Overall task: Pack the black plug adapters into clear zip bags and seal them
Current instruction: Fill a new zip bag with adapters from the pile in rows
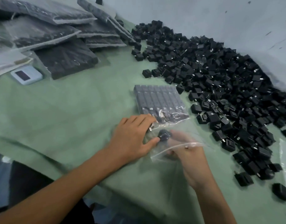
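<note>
A clear zip bag (195, 143) lies on the green table with its open mouth toward me. Neat rows of black plug adapters (160, 99) fill its far half. My right hand (192, 159) reaches in through the mouth and pinches one black adapter (164, 135), seen blurred through the plastic. My left hand (132, 136) grips the bag's left side near the mouth, fingers curled over it, with a metal prong showing under the palm. A large loose pile of black adapters (220, 78) spreads along the right.
Filled, sealed bags of adapters (58, 38) are stacked at the back left. In front of them sit a small white device (26, 75) and some papers (8, 60). A grey wall (220, 16) runs behind the pile. More clear plastic (284, 159) lies at the right edge.
</note>
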Demonstrator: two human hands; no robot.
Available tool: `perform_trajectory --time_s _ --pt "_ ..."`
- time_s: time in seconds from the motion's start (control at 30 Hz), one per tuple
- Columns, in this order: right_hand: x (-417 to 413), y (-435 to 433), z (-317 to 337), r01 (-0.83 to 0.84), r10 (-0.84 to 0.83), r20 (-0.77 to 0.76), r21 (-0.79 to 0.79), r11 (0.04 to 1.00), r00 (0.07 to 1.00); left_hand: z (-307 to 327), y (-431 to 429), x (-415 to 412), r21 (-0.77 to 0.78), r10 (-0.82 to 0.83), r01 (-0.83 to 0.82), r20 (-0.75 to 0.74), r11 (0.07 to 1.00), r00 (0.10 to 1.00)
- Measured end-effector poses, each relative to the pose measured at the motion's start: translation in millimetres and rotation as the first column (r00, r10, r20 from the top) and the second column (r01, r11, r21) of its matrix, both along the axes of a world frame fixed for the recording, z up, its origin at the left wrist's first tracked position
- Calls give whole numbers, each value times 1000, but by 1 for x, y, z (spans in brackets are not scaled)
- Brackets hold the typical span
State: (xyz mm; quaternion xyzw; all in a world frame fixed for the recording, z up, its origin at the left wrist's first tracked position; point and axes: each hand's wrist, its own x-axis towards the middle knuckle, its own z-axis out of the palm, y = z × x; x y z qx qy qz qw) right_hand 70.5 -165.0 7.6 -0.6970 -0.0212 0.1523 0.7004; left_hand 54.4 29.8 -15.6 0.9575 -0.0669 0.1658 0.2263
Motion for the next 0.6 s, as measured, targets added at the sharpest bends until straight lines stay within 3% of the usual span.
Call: perform_trajectory --time_s 0.1,0.23,0.37,0.6 --pt "-3 12 -7 -10 16 -61 92 996 998 -1 2 -3 -5 6 -6 9 1000 1000" --pt "-2 16 -4 51 -51 1 26 998 999 -1 2 -4 7 -5 5 -5 1000 1000" --pt "3 22 -4 174 -174 -35 9 985 984 -1 2 -3 7 -12 12 -30 1000 999" --pt "13 13 3 -37 49 -138 88 995 989 -2 3 -3 -58 -27 23 -73 998 997"
